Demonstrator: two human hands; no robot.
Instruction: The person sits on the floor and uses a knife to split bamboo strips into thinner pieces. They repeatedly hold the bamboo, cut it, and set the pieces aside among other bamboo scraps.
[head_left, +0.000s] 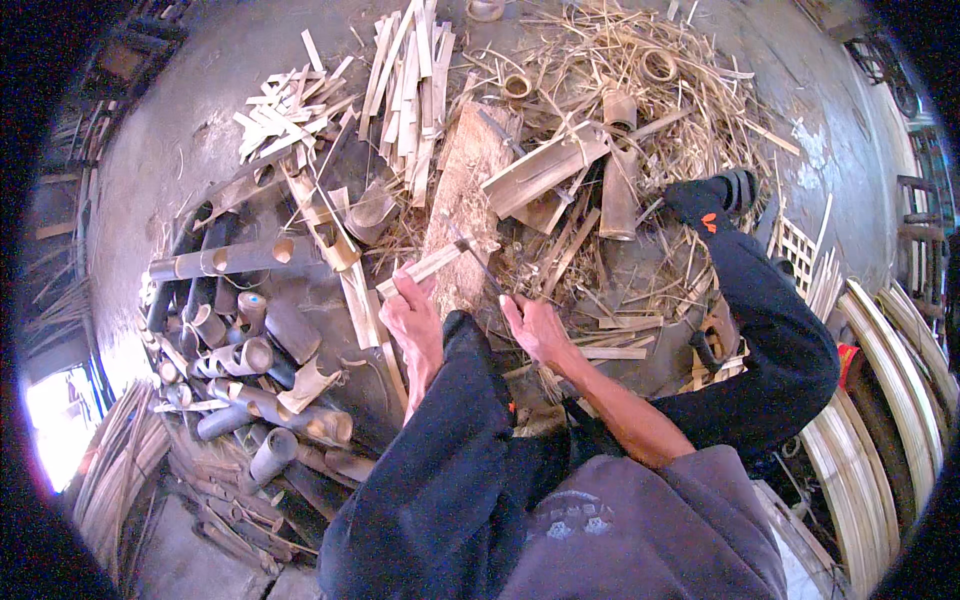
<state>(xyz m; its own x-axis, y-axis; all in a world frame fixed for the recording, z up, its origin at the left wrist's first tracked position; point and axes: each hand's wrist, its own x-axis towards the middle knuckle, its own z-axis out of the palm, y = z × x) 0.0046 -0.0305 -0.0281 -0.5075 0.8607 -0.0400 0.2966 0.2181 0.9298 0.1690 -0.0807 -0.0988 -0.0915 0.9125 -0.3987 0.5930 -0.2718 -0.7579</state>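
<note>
My left hand point(412, 316) is closed around the near end of a short, pale bamboo strip point(436, 262). The strip slants up to the right above a rough wooden block point(472, 165). In my right hand point(537, 328) is the handle of a knife, mostly hidden by the fingers. Its narrow dark blade point(486, 270) points up and left, and its tip side meets or crosses the far end of the strip; whether it is cutting in I cannot tell.
Bamboo tubes point(270, 345) are heaped at the left. Split slats point(410, 90) and a pile of shavings point(640, 60) lie beyond the block. A wide bamboo piece point(545, 170) rests right of it. Long bent strips point(850, 470) stand at the right, past my outstretched leg.
</note>
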